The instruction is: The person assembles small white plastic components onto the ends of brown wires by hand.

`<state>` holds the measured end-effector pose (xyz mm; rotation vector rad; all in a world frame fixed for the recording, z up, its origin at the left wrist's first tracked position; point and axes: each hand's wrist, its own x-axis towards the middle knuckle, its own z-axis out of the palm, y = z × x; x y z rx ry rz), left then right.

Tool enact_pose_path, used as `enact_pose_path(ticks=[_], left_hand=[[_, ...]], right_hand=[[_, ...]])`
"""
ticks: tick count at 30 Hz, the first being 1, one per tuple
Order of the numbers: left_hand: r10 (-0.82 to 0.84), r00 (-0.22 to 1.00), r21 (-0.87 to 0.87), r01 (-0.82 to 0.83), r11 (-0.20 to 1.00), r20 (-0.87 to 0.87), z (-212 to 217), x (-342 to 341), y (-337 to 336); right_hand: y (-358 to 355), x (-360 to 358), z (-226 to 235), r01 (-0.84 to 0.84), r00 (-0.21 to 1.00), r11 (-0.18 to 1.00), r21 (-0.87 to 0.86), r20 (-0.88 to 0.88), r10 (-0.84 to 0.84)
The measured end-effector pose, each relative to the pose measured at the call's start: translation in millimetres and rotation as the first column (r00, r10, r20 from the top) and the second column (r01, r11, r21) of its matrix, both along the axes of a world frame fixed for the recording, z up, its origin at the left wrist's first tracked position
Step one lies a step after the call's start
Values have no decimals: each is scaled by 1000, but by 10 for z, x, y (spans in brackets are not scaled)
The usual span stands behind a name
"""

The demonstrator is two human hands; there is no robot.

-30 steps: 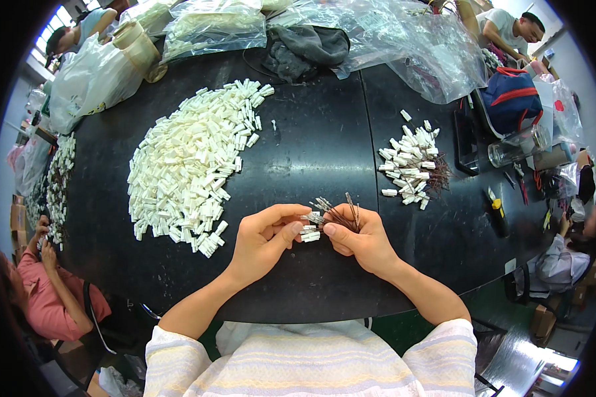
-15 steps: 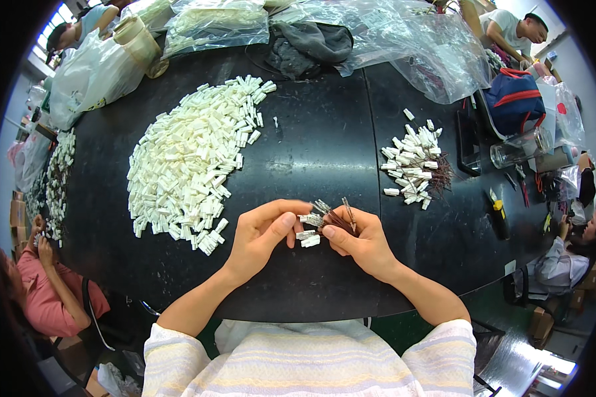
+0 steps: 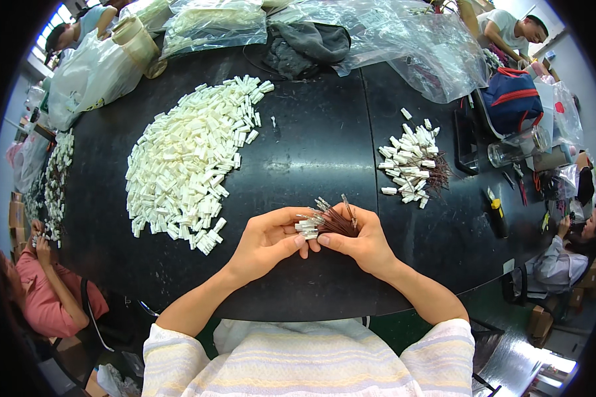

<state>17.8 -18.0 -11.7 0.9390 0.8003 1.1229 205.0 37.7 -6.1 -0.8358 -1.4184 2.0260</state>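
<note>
My right hand [image 3: 365,243] is closed round a bundle of thin brown wires [image 3: 338,224], with metal-tipped ends sticking out at the top and left. White plastic connector housings [image 3: 307,229] sit at the left end of the bundle. My left hand [image 3: 266,243] pinches these housings between thumb and fingers. Both hands meet above the near part of the black table, with the thumbs close together. How each wire joins its housing is too small to tell.
A large heap of white connector housings [image 3: 185,159] lies left on the black table [image 3: 318,132]. At right is a smaller pile of housings with brown wires [image 3: 410,162]. A yellow-and-black cutter [image 3: 496,212], glass jar [image 3: 520,147] and plastic bags [image 3: 437,59] stand farther out. Other people work around.
My left hand has moved slightly right and its thumb now presses on the white housings. The housings are drawn together against the wire bundle. My right hand stays nearly in place.
</note>
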Motion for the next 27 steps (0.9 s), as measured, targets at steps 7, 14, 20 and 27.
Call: enact_pose_path(ticks=[7,14,20,27], left_hand=[[2,999,9,-2,1000,-40,-24,-10,8],[64,996,-12,-65,998,-69,-37,24,-4],[130,984,-20,-134,991,-117,-1,65,-27],[134,969,-4,-138,990,-206,26,99,-44]], right_hand=[[-4,-9,-38,25,1000,997,-70,-12,-26],[-45,-58,-36,66,996,997,32,58,-68],[-49,-59,4,44,996,991,129,77,-54],[-69,-63,-80,51,993,984,168,95,-67]])
